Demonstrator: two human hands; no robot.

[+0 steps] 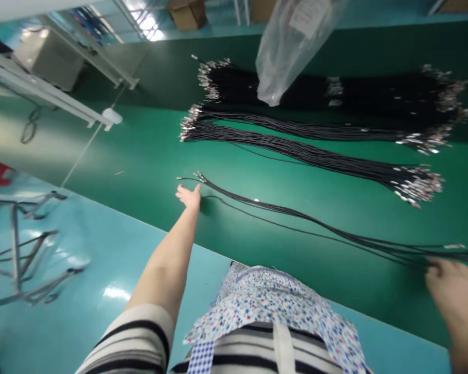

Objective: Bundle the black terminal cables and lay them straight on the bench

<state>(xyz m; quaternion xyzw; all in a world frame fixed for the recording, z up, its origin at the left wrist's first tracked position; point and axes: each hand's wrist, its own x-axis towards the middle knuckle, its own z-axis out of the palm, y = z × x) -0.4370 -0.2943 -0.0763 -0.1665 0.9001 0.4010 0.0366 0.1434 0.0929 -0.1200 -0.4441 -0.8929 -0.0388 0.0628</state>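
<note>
Head view, one station, seen standing by.

Item: loose bunch of thin black cables [276,208], lying slantwise on the green table [140,166], stretched between the person's two hands.

Left hand [189,196]: open, fingers and thumb spread, nothing held; just beside the bunch's left tips. Contact cannot be told.

Right hand [454,288]: blurred, fingers curled in, right at the cables' other end; whether it grips them, I cannot tell.

Beyond the bunch: two gathered bundles, the nearer bundle [296,147] and the farther bundle [296,126], both with pale tips; behind these, a thick dark pile [378,98] of cables.

Labels: a clear plastic bag [283,52], overlapping the pile in sight, bears a white label [310,15], its marks too blurred to read. A pale tag [454,246] near the right hand: no legible writing.
</note>
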